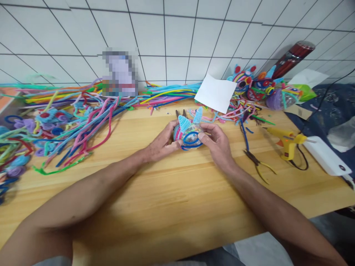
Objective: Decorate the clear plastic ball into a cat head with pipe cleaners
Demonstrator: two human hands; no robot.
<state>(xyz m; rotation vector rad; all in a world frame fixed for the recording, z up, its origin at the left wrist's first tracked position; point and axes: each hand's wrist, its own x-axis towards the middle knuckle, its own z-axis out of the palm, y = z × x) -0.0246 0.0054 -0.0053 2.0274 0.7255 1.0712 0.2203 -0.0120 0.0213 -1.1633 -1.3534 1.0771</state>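
Pale wooden worktop [166, 199] meets a white tiled wall [180, 40] behind. Near the worktop's middle, a rounded transparent ball [191, 138] with light-blue fuzzy ears [184, 124] and a dark-blue loop [191, 132] sits between the left hand [164, 142] and right hand [217, 142], equally near, each pinching one side with curled fingers; no long axis stands out. Wood grain shows from there to the near edge. Multicoloured fuzzy stems [101, 111] bound the left, yellow-handled metal pliers [255, 160] the right.

From my remote seat I see a wall [180, 40] of white tiles, divided by thin dark joints. Before it stands a desk [155, 207] of pale yellow wood, whose grain runs mostly from side to side. The light is rather soft.
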